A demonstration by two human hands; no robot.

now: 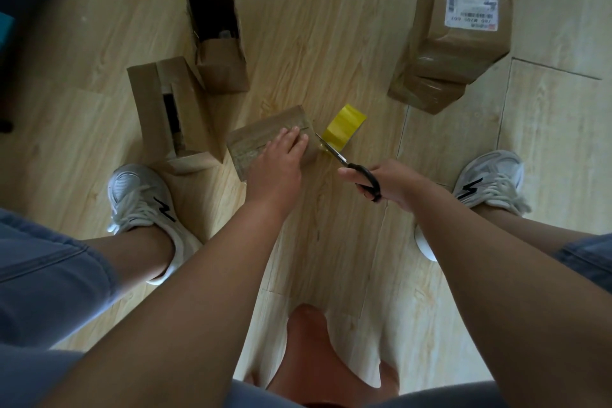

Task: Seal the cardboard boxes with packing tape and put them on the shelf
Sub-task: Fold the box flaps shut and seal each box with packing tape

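A person's left hand [281, 159] presses flat, fingers straight, on the small box [251, 139] on the floor [331, 43]. The right hand [397, 182], its grip curled through the handles of black scissors [351, 166], holds the blades at the tape between the box and the yellow roll [344, 126] just beside it. An open box [155, 109] stands to the left.

Brown cardboard boxes [270, 139], yellow tape roll [344, 126], black-handled scissors [361, 175], pale wood-grain floor [314, 26], white shoes [139, 195]
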